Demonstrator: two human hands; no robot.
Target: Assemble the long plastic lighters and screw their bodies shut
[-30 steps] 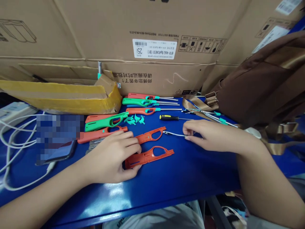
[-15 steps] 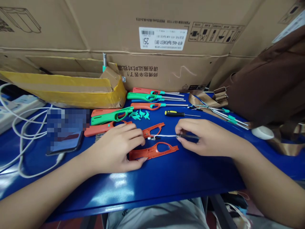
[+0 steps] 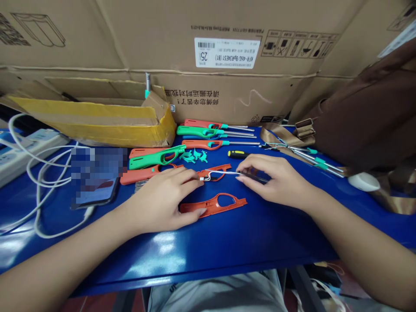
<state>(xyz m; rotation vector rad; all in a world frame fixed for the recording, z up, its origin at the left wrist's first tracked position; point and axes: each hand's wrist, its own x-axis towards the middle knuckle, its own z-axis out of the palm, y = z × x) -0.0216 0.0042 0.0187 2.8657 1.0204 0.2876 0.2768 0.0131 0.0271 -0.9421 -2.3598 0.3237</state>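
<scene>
Two orange halves of a lighter shell lie on the blue table: the near half (image 3: pixel 224 203) and the far half (image 3: pixel 224 169). My left hand (image 3: pixel 167 197) rests over their left ends, thumb on the near half and fingertips by the far one, with a wide gap between. Beside its index finger is a small white-and-black part (image 3: pixel 205 178). Thin white wires (image 3: pixel 224 172) run from that part to my right hand (image 3: pixel 274 180), whose thumb and fingers pinch a slim dark tube (image 3: pixel 256 177). Part of the tube is hidden by the hand.
Several lighters (image 3: pixel 208 144) lie at the back, near turquoise triggers (image 3: pixel 194 156) and a black-and-yellow screwdriver (image 3: pixel 237 154). Metal tubes (image 3: pixel 312 159) and a brown bag (image 3: pixel 360 104) are on the right. A phone (image 3: pixel 100 190), white cables (image 3: pixel 39 199) and a yellow-taped box (image 3: pixel 97 125) occupy the left.
My right hand has moved slightly away from me with the tube and wires. The far shell half has shifted back a little, widening the gap between the halves.
</scene>
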